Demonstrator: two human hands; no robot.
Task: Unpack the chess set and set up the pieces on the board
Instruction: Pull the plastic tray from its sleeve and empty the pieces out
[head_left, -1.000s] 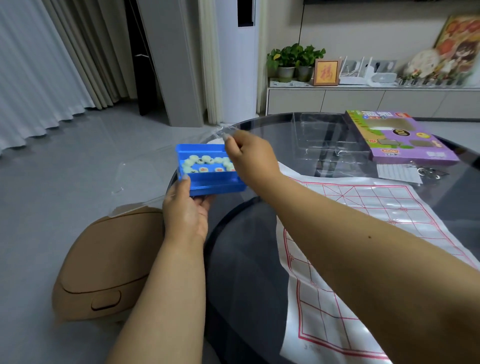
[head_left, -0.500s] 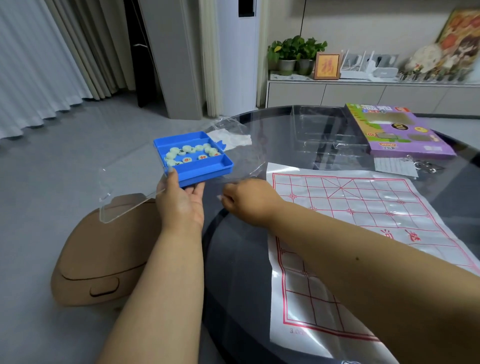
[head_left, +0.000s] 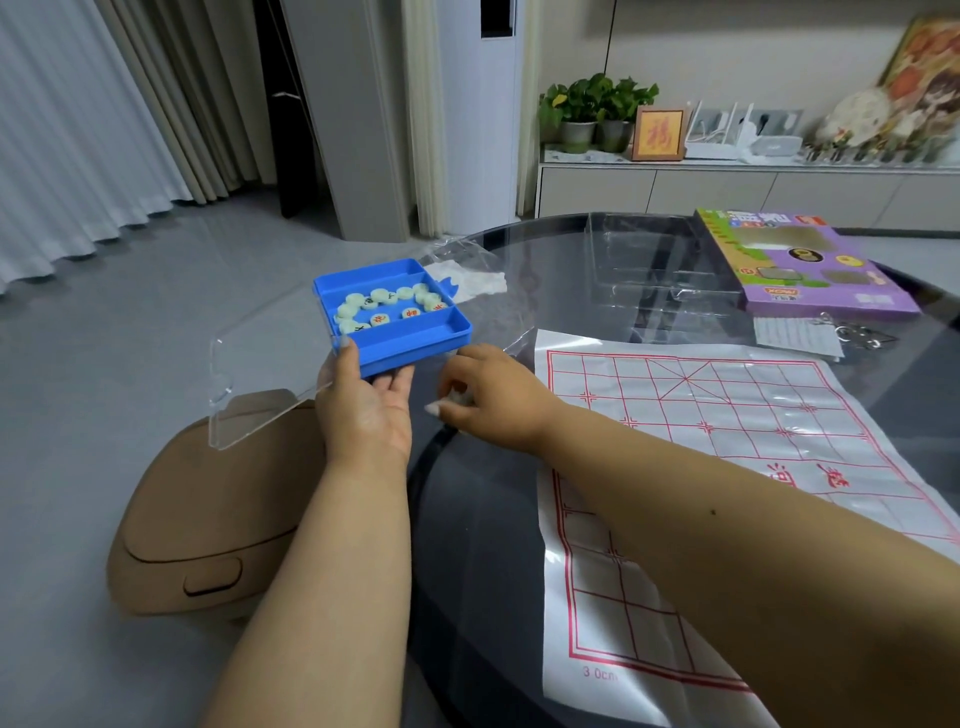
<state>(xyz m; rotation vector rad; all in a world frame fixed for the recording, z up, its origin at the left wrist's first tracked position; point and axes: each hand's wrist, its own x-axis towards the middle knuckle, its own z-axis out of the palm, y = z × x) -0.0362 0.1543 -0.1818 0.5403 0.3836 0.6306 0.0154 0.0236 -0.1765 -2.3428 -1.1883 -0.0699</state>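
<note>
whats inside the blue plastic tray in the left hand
The blue plastic tray holds about a dozen pale round chess pieces marked red or black, lying loose. The left hand covers its near underside; nothing inside looks hidden.

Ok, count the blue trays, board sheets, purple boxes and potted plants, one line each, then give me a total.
Blue tray: 1
Board sheet: 1
Purple box: 1
Potted plants: 2
Total: 5
</note>
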